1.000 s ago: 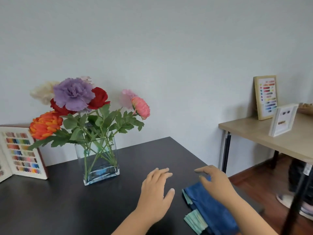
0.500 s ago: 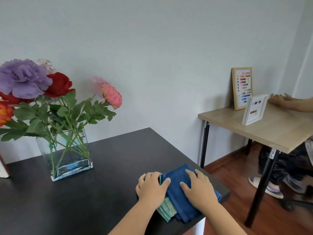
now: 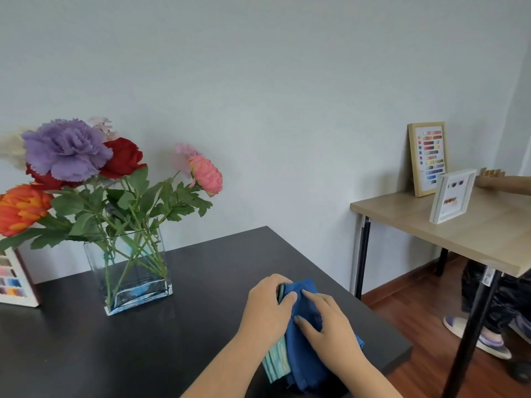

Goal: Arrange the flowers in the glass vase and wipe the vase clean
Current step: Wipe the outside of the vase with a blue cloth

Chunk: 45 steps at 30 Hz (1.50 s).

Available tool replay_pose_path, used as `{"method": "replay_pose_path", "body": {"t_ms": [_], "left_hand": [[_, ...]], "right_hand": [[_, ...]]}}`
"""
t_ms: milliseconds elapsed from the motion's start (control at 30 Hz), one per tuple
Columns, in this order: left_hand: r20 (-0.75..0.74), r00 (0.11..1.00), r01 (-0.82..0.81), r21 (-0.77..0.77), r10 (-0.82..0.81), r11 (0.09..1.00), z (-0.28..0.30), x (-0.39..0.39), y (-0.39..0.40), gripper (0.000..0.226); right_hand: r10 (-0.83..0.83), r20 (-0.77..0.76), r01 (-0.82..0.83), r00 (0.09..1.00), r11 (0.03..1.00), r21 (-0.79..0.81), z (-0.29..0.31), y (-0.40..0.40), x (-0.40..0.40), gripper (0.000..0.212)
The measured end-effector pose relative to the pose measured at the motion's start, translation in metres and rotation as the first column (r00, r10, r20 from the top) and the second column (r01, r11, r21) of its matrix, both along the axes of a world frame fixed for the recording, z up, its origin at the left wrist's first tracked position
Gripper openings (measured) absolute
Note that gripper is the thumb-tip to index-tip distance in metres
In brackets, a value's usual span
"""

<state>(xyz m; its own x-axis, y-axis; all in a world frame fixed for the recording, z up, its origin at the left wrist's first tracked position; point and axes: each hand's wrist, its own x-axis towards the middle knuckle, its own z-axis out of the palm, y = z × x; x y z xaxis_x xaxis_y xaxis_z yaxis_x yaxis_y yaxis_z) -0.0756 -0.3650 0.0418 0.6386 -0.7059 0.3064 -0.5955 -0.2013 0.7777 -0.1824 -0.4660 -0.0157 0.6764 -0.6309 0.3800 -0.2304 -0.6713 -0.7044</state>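
A square glass vase (image 3: 130, 278) with a little water stands on the black table (image 3: 201, 271) at the left. It holds several flowers (image 3: 69, 152): purple, red, orange, pink and cream, with green leaves. At the table's right front lies a folded blue cloth (image 3: 304, 360) on top of a green cloth (image 3: 277, 361). My left hand (image 3: 265, 310) grips the cloths' left edge, thumb on the blue one. My right hand (image 3: 327, 324) presses flat on the blue cloth, fingers spread.
A colour chart card (image 3: 13, 280) leans at the far left of the table. To the right stands a wooden table (image 3: 459, 234) with two picture frames (image 3: 428, 158). Another person's arm (image 3: 505, 185) and legs (image 3: 488, 305) are by it, over a wood floor.
The view has swung back left a little, so the vase sits further in. My left hand has closed on the cloths' left edge, and my right hand has shifted on the blue cloth.
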Motion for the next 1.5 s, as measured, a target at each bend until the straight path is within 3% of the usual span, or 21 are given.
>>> {"method": "replay_pose_path", "body": {"t_ms": [200, 367, 433, 567, 633, 767, 867, 933, 1000, 1200, 1300, 1433, 1500], "left_hand": [[0.275, 0.961, -0.018, 0.047, 0.004, 0.999, 0.013, 0.024, 0.044, 0.019], [0.459, 0.888, -0.062, 0.045, 0.034, 0.997, 0.016, 0.050, 0.086, 0.019], [0.510, 0.859, -0.078, 0.042, 0.045, 0.996, 0.017, 0.062, 0.103, 0.020], [0.534, 0.839, -0.112, -0.012, 0.101, 0.994, 0.017, 0.083, 0.134, 0.022], [0.473, 0.871, -0.123, -0.053, 0.133, 0.991, 0.016, 0.095, 0.150, 0.024], [0.103, 0.967, -0.202, -0.246, 0.233, 0.948, 0.013, 0.126, 0.180, 0.023], [-0.226, 0.890, -0.455, -0.387, 0.396, 0.802, 0.016, 0.165, 0.202, 0.013], [-0.412, 0.795, -0.597, -0.404, 0.444, 0.693, 0.021, 0.193, 0.215, 0.009], [-0.515, 0.740, -0.651, -0.386, 0.433, 0.654, 0.025, 0.218, 0.224, 0.010], [-0.545, 0.762, -0.580, -0.332, 0.350, 0.744, 0.037, 0.268, 0.222, 0.048], [-0.564, 0.778, -0.519, -0.330, 0.277, 0.788, 0.039, 0.282, 0.213, 0.070], [-0.550, 0.807, -0.443, -0.322, 0.215, 0.837, 0.033, 0.296, 0.206, 0.082], [-0.536, 0.823, -0.414, -0.340, 0.188, 0.844, 0.031, 0.303, 0.206, 0.079]], "right_hand": [[0.021, 0.135, -0.046, 0.991, 0.982, 0.183, 0.016, 0.032, 0.056, 0.028], [0.191, 0.212, -0.249, 0.958, 0.923, 0.294, 0.023, 0.065, 0.101, 0.056], [0.254, 0.206, -0.304, 0.945, 0.913, 0.270, 0.024, 0.078, 0.117, 0.050], [0.200, 0.271, -0.286, 0.942, 0.899, 0.332, 0.027, 0.102, 0.147, 0.043], [0.162, 0.308, -0.272, 0.937, 0.893, 0.359, 0.032, 0.113, 0.162, 0.043], [0.106, 0.344, -0.231, 0.933, 0.910, 0.346, 0.039, 0.132, 0.195, 0.057], [0.173, 0.340, -0.263, 0.925, 0.934, 0.241, 0.046, 0.145, 0.222, 0.060], [0.213, 0.348, -0.293, 0.913, 0.936, 0.196, 0.052, 0.153, 0.241, 0.059], [0.231, 0.375, -0.304, 0.898, 0.941, 0.148, 0.056, 0.159, 0.258, 0.058], [0.233, 0.423, -0.292, 0.876, 0.953, 0.079, 0.052, 0.167, 0.299, 0.059], [0.152, 0.466, -0.263, 0.872, 0.947, 0.183, 0.047, 0.170, 0.311, 0.059], [0.034, 0.500, -0.120, 0.865, 0.983, 0.141, 0.037, 0.180, 0.321, 0.052], [-0.011, 0.472, -0.026, 0.882, 0.997, 0.072, 0.031, 0.192, 0.327, 0.066]]}}
